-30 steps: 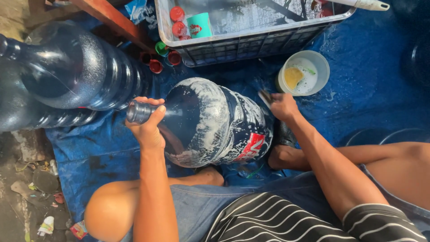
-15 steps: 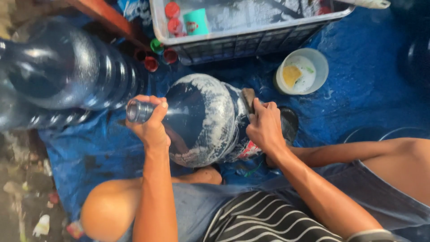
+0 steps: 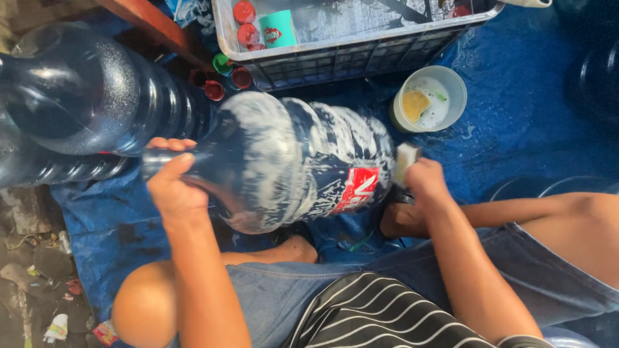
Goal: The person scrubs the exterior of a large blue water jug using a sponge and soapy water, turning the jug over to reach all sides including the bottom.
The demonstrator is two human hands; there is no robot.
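Left hand (image 3: 173, 193): fingers curled tight around the neck of a large blue water jug (image 3: 290, 161), thumb lying along the neck, grip closed on it. Jug lies on its side across the person's lap area, neck toward the left hand, base toward the right hand. Its body is streaked with white soap foam; a red label patch shows on the lower side.

Right hand (image 3: 425, 183): clenched around a pale sponge (image 3: 406, 160), sponge pressed against the base end of the jug. Fingers wrapped, only the top edge of the sponge visible above them.

Jug therefore sits between the two hands, held at the neck on one end and touched by the sponge at the other. The person's bare knee (image 3: 145, 309) is below the left forearm; a foot (image 3: 400, 219) rests just under the right hand.

Outward: a round white bowl (image 3: 451, 90) holding soapy water and a yellow scrap stands just beyond the sponge, near the jug's base. A grey plastic crate (image 3: 348, 58) lies beyond the jug, with red caps (image 3: 245, 22) and a teal cup (image 3: 277, 29) inside. A second, unsoaped blue jug (image 3: 84, 96) lies at far left, close to the left hand. Loose red bottle caps (image 3: 225, 84) sit between that jug and the crate. All rests on a wet blue tarpaulin (image 3: 529, 129)
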